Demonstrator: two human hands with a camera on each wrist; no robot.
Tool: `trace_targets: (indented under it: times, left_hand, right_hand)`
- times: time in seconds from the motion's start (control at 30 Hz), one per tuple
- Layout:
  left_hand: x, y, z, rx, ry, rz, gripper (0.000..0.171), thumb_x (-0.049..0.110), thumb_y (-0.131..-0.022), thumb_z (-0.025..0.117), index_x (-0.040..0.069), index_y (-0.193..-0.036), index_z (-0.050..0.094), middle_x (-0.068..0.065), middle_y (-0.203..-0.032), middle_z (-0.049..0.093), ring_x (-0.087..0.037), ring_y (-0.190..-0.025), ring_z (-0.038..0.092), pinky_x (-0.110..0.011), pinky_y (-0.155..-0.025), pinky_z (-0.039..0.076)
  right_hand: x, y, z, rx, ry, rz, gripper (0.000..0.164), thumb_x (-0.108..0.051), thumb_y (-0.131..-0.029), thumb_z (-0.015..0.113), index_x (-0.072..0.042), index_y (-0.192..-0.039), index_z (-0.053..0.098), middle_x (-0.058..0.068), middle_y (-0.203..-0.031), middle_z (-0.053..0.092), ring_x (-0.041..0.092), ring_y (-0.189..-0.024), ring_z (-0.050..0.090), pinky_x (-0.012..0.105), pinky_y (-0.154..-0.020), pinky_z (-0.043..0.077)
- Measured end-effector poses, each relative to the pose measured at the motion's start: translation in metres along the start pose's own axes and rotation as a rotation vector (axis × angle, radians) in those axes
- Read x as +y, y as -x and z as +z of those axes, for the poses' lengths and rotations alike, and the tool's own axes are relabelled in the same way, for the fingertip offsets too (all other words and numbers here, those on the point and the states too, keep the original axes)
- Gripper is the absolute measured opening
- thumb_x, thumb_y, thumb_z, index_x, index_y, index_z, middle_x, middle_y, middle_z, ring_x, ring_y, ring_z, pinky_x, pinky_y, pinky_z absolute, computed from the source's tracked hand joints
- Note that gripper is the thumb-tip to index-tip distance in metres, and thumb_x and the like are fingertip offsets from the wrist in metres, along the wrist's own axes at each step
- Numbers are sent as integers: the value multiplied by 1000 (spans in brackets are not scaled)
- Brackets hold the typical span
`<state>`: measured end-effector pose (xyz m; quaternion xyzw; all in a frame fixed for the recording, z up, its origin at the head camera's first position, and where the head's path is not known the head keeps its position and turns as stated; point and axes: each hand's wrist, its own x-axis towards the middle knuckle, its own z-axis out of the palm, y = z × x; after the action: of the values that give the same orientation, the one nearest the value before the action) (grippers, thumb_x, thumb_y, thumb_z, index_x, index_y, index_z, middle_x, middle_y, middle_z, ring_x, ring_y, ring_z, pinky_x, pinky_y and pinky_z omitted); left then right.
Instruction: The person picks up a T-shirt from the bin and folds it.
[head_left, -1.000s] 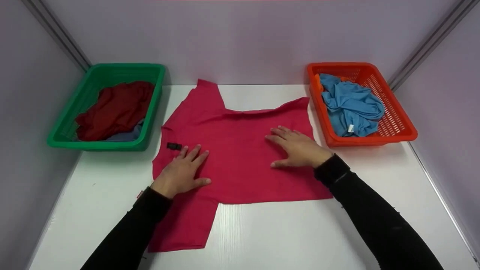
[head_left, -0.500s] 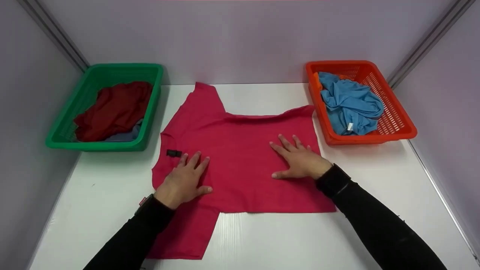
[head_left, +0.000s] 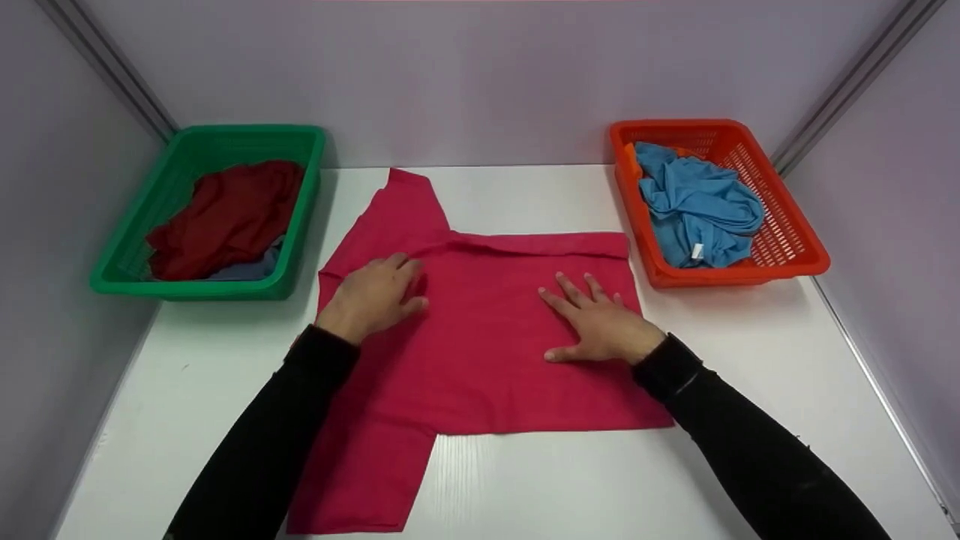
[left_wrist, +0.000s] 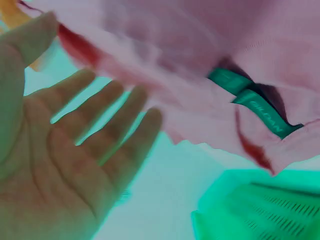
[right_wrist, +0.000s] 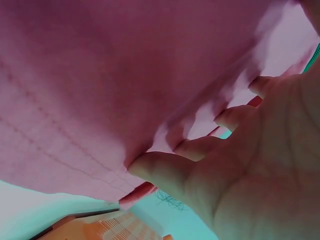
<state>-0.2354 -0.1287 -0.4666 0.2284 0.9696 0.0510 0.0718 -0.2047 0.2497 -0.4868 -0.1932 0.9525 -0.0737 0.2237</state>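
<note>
A crimson T-shirt [head_left: 480, 345] lies spread sideways on the white table, its collar end to the left and its hem to the right. My right hand [head_left: 604, 330] presses on the hem half with fingers spread; in the right wrist view its fingertips [right_wrist: 145, 165] touch the cloth. Over the collar end is my left hand [head_left: 375, 296], hiding the neck label in the head view. The left wrist view shows this hand's fingers extended, apparently just off the cloth, and the neck label [left_wrist: 265, 112] beyond them. A loose fold runs along the shirt's far edge.
At the back left stands a green basket [head_left: 109, 279] holding a dark red garment [head_left: 232, 217] and a grey-blue one. An orange-red basket [head_left: 802, 255] at the back right holds blue cloth [head_left: 697, 202] and is close to the shirt's hem corner. Walls border the table [head_left: 510, 487].
The shirt has slid toward me, and its far hem corner has come nearer. My left hand has moved away from me, over the collar. The right hand has shifted slightly nearer, still spread.
</note>
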Motion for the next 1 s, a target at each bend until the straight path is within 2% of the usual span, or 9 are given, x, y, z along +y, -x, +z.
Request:
trace_targets:
  times: [0.1, 0.2, 0.3, 0.4, 0.53, 0.73, 0.9, 1.0]
  left_hand:
    - [-12, -26, 2, -16, 41, 8, 88, 50, -97, 73, 10, -165, 34, -17, -169, 39, -40, -156, 41, -58, -124, 42]
    - [-19, -48, 4, -45, 88, 29, 96, 52, -97, 72, 10, -168, 24, -15, -175, 29, -38, -163, 29, -56, -131, 32]
    - [-22, -67, 6, -70, 157, 45, 97, 53, -97, 71, 10, -169, 21, -15, -175, 28, -36, -164, 25, -53, -134, 26]
    - [-23, -79, 7, -93, 207, 32, 96, 51, -97, 72, 12, -168, 22, -15, -173, 31, -36, -164, 26, -54, -135, 24]
    - [-24, -85, 9, -117, 215, -22, 100, 52, -93, 76, 13, -168, 23, -14, -173, 32, -36, -164, 26, -55, -134, 25]
    - [-23, -83, 10, -130, 186, -120, 108, 63, -91, 72, 12, -170, 19, -15, -178, 20, -40, -166, 16, -63, -132, 25]
    - [-20, -79, 9, -142, 152, -160, 109, 70, -92, 66, 12, -170, 17, -18, -178, 16, -45, -166, 12, -69, -129, 27]
    - [-18, -78, 4, -158, 101, -163, 105, 71, -93, 63, 12, -169, 21, -18, -177, 20, -45, -165, 18, -69, -127, 31]
  right_hand:
    - [0, -1, 0, 2, -3, -5, 113, -74, -83, 73, -36, -170, 12, 6, -181, 1, 52, -165, 1, 82, -121, 18]
    - [0, -1, 1, -2, -7, -1, 113, -72, -83, 74, -37, -170, 12, 5, -181, 1, 52, -165, 1, 82, -122, 19]
    - [0, -1, 2, 3, 0, -1, 112, -73, -83, 74, -37, -170, 12, 5, -182, 1, 52, -165, 1, 82, -121, 19]
    - [0, -1, 3, 17, 3, -7, 112, -74, -83, 74, -37, -170, 13, 5, -182, 2, 52, -165, 2, 82, -121, 20]
    - [0, 0, 4, 25, -5, -13, 112, -74, -82, 74, -38, -170, 14, 5, -182, 2, 51, -165, 2, 82, -121, 21]
    - [0, 4, 3, 29, -9, -8, 112, -74, -83, 73, -36, -170, 14, 5, -181, 2, 52, -165, 2, 82, -121, 21]
    - [0, 8, 5, 21, -11, -2, 112, -75, -83, 73, -36, -170, 13, 4, -182, 1, 51, -165, 1, 81, -122, 20]
    - [0, 9, 6, 21, -13, 5, 113, -75, -83, 72, -37, -170, 12, 3, -182, 1, 50, -166, 0, 80, -123, 19]
